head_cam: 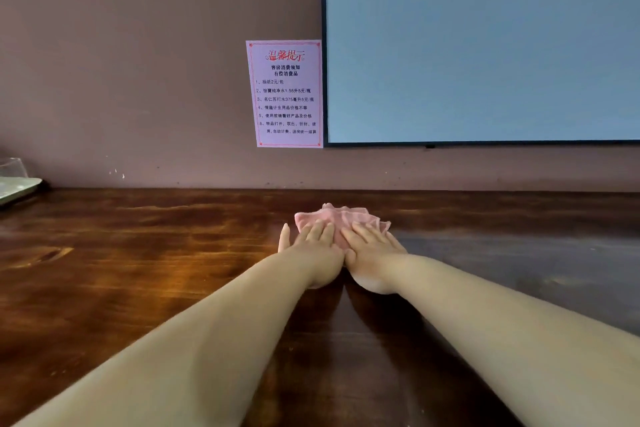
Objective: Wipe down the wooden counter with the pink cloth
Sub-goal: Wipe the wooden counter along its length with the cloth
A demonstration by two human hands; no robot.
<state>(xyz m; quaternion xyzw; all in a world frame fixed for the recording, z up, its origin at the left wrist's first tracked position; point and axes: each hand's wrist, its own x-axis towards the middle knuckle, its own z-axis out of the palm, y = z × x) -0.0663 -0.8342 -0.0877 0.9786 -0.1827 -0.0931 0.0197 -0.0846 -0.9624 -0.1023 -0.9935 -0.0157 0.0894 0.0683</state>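
Pink cloth [341, 218] bunched on wooden counter [138, 253], far side, near wall [138, 80]. Left hand [313, 250] and right hand [372, 251] side by side, touching at thumbs; grip of each: fingers straight, slightly spread, pressed flat on near edge of cloth. Left little finger off cloth, on bare wood. Printed notice [284, 94] on wall beside dark-framed pale screen [485, 42]. Tray [17, 187] at counter's left end.
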